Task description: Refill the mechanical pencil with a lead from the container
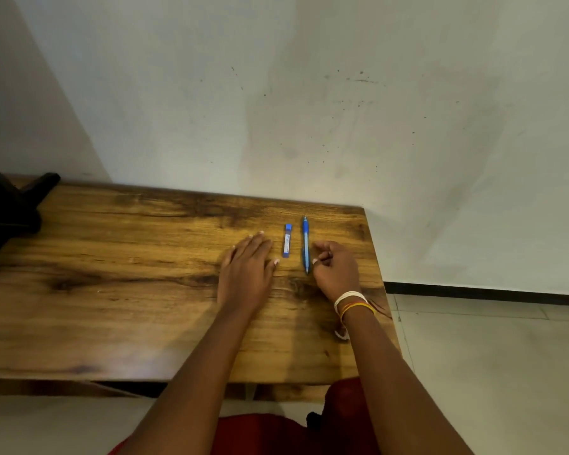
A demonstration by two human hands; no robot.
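On the wooden table point(112, 257), lead container point(287, 241) and mechanical pencil point(305, 244) lie between the hands: left hand point(245, 270) flat, fingers released; right hand point(336, 267) loosely curled, grasping nothing.

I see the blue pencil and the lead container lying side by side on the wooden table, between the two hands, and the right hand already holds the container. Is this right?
Not quite. In the head view the right hand holds nothing; it is loosely curled beside the pencil. The lead container lies untouched on the table, nearer the flat left hand. The rest is right.
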